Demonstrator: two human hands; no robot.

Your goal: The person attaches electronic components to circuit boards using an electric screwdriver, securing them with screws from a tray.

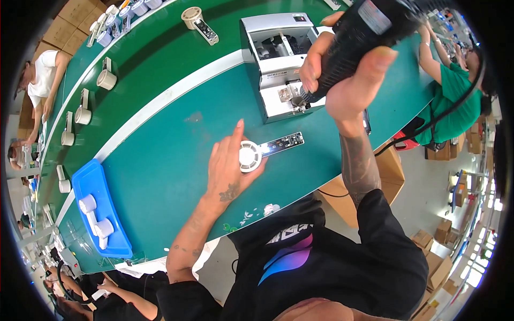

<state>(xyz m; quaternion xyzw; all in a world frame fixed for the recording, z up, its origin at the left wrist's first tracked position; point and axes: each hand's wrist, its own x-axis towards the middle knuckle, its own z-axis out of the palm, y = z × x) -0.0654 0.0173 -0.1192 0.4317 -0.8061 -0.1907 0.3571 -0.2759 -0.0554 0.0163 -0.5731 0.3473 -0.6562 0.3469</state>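
A black electric screwdriver [356,45] is in my right hand [348,80], with my fingers wrapped round its body. Its lower end points at the front pickup of a grey screw feeder [278,59]; whether a screw sits on the tip is hidden. My left hand [229,163] grips a small white round housing [250,156] on the green table, thumb on one side and fingers on the other. From the housing a narrow circuit board [284,144] sticks out to the right, with a bright light near its joint.
A blue tray [101,208] at the left holds white housings [104,228]. Beyond a white rail, more housings [106,80] stand along the green belt [139,80], with a beige round part [199,24] at the back. A co-worker in green [452,107] is at the right; a black cable [439,120] hangs there.
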